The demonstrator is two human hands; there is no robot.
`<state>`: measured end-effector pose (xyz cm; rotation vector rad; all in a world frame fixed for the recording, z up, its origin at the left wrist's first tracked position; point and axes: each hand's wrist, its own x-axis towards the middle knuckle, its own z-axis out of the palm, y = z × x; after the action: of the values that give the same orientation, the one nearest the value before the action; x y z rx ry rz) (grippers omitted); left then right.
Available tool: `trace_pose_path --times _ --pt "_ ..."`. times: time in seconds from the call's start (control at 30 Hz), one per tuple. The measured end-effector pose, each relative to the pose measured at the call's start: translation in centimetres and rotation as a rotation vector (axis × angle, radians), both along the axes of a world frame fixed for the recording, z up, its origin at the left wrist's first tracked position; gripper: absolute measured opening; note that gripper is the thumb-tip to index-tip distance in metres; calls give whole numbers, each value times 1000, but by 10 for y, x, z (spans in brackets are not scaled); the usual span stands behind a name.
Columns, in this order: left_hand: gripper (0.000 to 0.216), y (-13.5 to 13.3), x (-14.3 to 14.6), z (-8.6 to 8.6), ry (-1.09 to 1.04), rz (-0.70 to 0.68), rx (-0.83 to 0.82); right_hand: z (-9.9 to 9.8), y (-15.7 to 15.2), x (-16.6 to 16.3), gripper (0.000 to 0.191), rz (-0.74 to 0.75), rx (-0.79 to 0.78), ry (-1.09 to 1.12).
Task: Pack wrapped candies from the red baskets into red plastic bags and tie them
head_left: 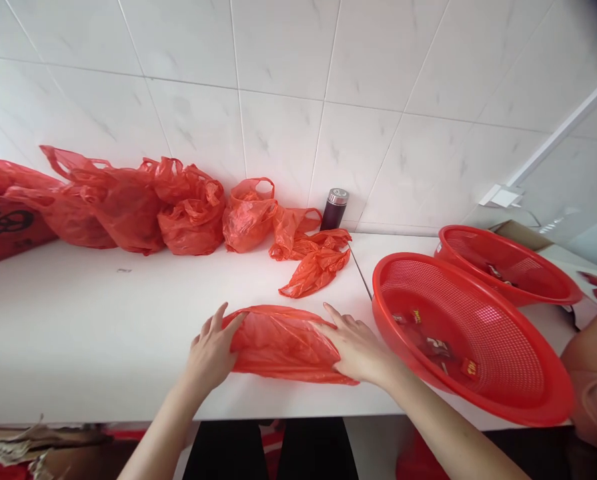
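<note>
A red plastic bag (288,340) lies on the white table with its mouth spread wide, facing up. At its left edge, my left hand (212,350) has the thumb inside the mouth and the fingers outside, holding the film. My right hand (355,343) grips the opposite edge in the same way, with its index finger stretched out. Just beyond the bag rests a crumpled, flat red bag (315,272). To the right of my right hand stands a large red plastic basket (508,333) with several small wrapped pieces at its bottom.
Several filled red bags (191,220) line the tiled wall at the back left. A dark thermos (334,210) stands behind the loose bags. A second red basket (518,267) sits at the far right, near another person's arm (591,340). The table's front edge is close to my legs.
</note>
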<state>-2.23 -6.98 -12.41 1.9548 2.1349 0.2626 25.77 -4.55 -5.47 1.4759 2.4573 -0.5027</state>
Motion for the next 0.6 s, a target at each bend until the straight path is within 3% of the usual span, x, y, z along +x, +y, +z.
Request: trace_pose_path --times 0.13,0.23,0.27,0.33,0.43,0.6 --pt "77 -9 -8 2 -265 -34 -46 18 -32 59 66 -43 166 254" --pt "67 -19 -13 -2 -368 -45 -29 14 -57 124 69 -333 452 204" --pt "65 -22 -16 -4 -385 -54 -24 10 -62 142 69 -379 449 160" --pt "62 -26 -21 -9 -403 -70 -11 5 -68 165 51 -422 382 83" --pt "61 -29 -23 -14 -419 -81 -15 6 -59 154 40 -420 307 -14" --pt "61 -29 -6 -11 -420 -100 -36 16 0 76 51 -432 295 47"
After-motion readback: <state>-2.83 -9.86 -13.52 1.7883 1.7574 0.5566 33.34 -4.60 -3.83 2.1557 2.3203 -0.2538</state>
